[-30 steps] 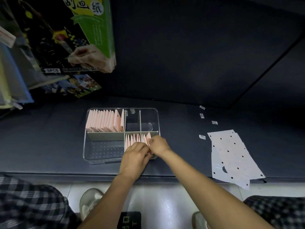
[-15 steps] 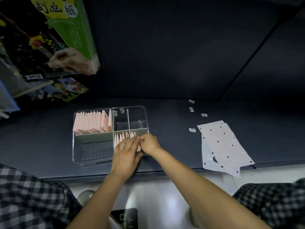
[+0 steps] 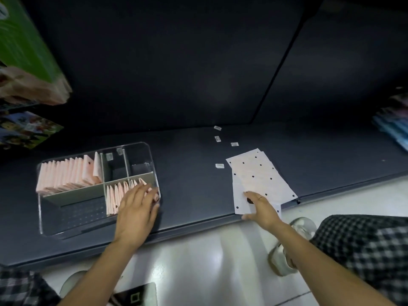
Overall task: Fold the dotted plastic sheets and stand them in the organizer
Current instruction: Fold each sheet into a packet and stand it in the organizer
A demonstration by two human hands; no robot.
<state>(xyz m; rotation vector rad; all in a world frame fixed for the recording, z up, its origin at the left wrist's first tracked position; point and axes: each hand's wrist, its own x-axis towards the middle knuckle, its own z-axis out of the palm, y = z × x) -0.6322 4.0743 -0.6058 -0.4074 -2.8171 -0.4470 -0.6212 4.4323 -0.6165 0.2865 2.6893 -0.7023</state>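
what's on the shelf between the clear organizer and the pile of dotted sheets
In the head view, mostly bare dark shelf separates the organizer from the dotted sheets; only one small white label lies there, close to the sheets.

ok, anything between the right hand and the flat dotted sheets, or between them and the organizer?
Nothing visible. The right hand already rests on the near corner of the dotted sheets. The shelf stretch between them and the organizer is bare; one small label lies behind that line. The left hand lies over the near-right compartment.
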